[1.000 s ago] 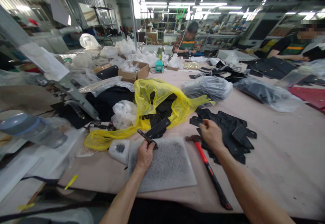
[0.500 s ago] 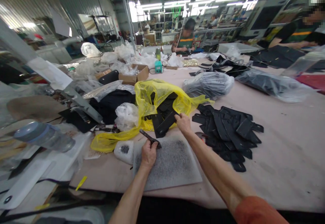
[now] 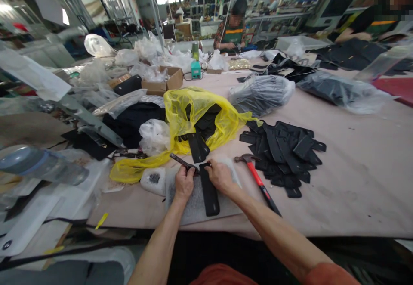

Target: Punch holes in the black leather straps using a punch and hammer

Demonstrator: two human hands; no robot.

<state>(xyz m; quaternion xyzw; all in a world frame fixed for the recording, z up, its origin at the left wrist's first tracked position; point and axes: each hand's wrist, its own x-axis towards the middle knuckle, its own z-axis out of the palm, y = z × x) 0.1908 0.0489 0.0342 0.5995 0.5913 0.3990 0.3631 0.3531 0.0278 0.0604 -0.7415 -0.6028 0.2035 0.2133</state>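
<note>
Blk. strip [image 3: 210,194], approx. 12 to 6 o'clock over grey board [image 3: 190,212]; upper edge partly hidden by R hand [image 3: 221,177], fingertips pinched narrow on strip. L hand [image 3: 184,183], at 9 o'clock, fingers closed round dark tool [image 3: 180,161]; tool's lower end partly covered, contact w/ strip can't be told. Hammer [image 3: 256,175], at 3 o'clock, handle end hidden by R forearm [image 3: 274,231]. Pile of blk. pcs [image 3: 287,151], at 2 o'clock, overlapping, no. unclear. Yellow bag [image 3: 180,110], at 12 o'clock, contents dim, hard to make out.
</note>
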